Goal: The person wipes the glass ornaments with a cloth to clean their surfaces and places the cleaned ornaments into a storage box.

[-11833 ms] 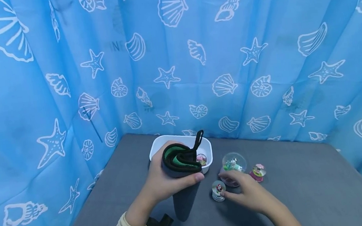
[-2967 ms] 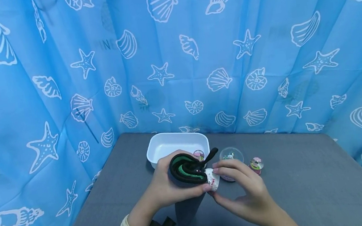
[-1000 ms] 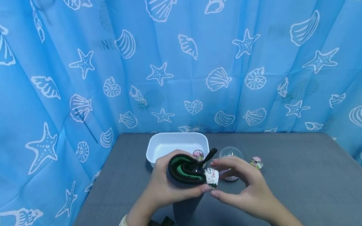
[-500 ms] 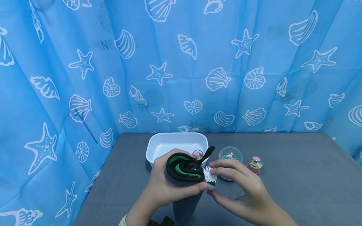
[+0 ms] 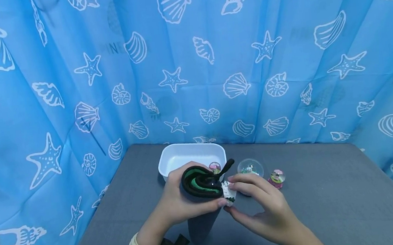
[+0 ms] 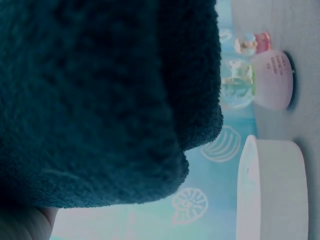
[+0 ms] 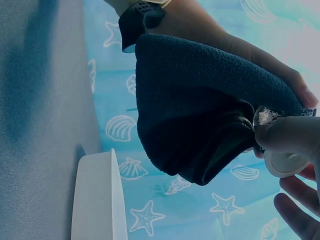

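Note:
My left hand (image 5: pixel 177 201) grips a folded dark cloth (image 5: pixel 206 224) with black edging, a green inner face and a hanging loop (image 5: pixel 227 166). At the cloth's right edge, my right hand (image 5: pixel 268 204) pinches a small snow globe by its white base (image 5: pixel 228 192). The ball end sits in the cloth's fold, mostly hidden in the head view. In the right wrist view, part of the clear ball (image 7: pixel 266 116) shows between thumb and cloth, with the round base (image 7: pixel 285 163) below. Cloth (image 6: pixel 100 100) fills much of the left wrist view.
Behind the hands stands a white tub (image 5: pixel 170 150) with a small snow globe (image 5: pixel 214 167) in it. A larger snow globe (image 5: pixel 250 167) with a pink base and a small pink-based one (image 5: pixel 276 178) stand to the right on the grey table (image 5: pixel 331 192). A blue shell-print curtain (image 5: pixel 190 60) hangs behind.
The small snow globe, on the table 11.8 seconds ago, is now up at the cloth in my right hand. Its base has turned, showing a different side. The left hand keeps its grip.

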Demonstrator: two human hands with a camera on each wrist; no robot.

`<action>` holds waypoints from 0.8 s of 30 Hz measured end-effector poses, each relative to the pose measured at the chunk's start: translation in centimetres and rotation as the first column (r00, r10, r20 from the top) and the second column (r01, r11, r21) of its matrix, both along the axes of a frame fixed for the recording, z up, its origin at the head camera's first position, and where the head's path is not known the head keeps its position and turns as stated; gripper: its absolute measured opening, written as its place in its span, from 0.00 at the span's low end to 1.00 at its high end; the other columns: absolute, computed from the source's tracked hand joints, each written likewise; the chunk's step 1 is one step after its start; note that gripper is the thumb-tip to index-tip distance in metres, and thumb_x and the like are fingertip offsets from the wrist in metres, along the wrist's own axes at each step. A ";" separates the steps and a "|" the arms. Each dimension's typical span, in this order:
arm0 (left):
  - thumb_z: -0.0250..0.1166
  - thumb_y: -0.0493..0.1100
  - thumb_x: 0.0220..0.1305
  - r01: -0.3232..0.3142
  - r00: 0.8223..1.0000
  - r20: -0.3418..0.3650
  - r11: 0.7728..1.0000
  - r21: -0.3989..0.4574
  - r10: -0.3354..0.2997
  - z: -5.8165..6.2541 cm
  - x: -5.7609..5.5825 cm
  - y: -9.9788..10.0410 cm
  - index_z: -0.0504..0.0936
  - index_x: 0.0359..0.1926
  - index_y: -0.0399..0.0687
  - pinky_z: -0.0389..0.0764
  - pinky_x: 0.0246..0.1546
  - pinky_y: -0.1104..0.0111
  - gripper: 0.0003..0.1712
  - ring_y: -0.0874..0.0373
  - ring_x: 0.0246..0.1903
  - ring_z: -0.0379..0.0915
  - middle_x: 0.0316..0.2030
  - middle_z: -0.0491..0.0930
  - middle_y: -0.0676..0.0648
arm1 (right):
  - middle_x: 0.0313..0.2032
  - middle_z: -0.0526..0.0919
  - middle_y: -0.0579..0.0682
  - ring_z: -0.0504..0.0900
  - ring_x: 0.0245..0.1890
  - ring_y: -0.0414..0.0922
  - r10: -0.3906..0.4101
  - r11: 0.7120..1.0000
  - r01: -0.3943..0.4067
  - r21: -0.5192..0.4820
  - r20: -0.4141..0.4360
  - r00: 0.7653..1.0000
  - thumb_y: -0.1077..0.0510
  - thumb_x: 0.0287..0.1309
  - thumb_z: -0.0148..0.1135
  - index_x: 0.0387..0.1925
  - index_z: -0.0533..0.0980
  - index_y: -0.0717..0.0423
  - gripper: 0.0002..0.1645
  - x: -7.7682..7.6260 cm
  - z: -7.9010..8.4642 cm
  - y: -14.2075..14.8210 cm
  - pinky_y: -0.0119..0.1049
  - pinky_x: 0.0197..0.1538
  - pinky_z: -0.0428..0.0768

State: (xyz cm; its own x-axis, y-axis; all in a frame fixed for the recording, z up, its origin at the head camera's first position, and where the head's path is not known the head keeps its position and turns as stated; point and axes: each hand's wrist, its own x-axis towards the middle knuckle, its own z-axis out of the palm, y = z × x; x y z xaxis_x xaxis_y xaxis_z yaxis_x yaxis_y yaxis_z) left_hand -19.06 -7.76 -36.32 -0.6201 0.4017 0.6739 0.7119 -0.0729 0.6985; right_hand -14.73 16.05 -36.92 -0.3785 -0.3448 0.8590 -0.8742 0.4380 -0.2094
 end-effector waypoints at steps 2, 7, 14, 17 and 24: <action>0.85 0.39 0.50 -0.003 1.000 0.004 1.000 -0.001 0.003 0.0 0.0 0.0 0.82 0.58 0.50 0.88 0.54 0.60 0.33 0.53 0.49 0.86 0.50 0.87 0.47 | 0.53 0.87 0.55 0.85 0.53 0.46 0.001 1.000 -0.001 -0.001 -0.009 1.000 0.42 0.72 0.65 0.53 0.83 0.59 0.24 0.0 0.0 0.0 0.22 0.66 0.77; 0.84 0.40 0.51 -0.020 1.000 0.010 1.000 -0.008 0.020 0.0 0.0 -0.1 0.82 0.58 0.51 0.87 0.54 0.60 0.33 0.54 0.48 0.86 0.50 0.87 0.48 | 0.51 0.87 0.56 0.85 0.51 0.45 0.011 1.000 -0.011 -0.015 -0.029 1.000 0.44 0.71 0.67 0.53 0.84 0.60 0.24 -0.1 -0.1 -0.1 0.21 0.63 0.79; 0.85 0.40 0.51 -0.021 1.000 -0.010 1.000 -0.006 0.021 0.2 0.0 0.0 0.82 0.59 0.51 0.87 0.56 0.60 0.34 0.54 0.49 0.86 0.51 0.87 0.48 | 0.50 0.89 0.57 0.87 0.44 0.41 0.074 0.995 -0.071 -0.076 0.036 0.997 0.46 0.66 0.73 0.54 0.83 0.61 0.26 -0.3 -0.4 -0.1 0.25 0.40 0.87; 0.86 0.41 0.51 -0.023 0.999 -0.032 1.000 -0.015 0.023 0.3 0.1 0.0 0.82 0.58 0.51 0.87 0.55 0.60 0.33 0.54 0.49 0.86 0.50 0.87 0.48 | 0.50 0.89 0.56 0.88 0.42 0.39 0.149 0.983 -0.134 -0.127 0.117 0.982 0.53 0.60 0.80 0.57 0.82 0.60 0.27 -0.3 -0.5 0.0 0.28 0.36 0.88; 0.86 0.40 0.51 -0.016 0.999 -0.042 1.000 -0.023 0.015 0.4 0.3 0.0 0.81 0.58 0.50 0.87 0.56 0.59 0.34 0.54 0.50 0.86 0.51 0.87 0.48 | 0.49 0.89 0.55 0.89 0.46 0.39 0.228 0.965 -0.162 -0.208 0.351 0.908 0.74 0.48 0.80 0.59 0.82 0.59 0.34 0.1 -0.2 0.2 0.35 0.33 0.90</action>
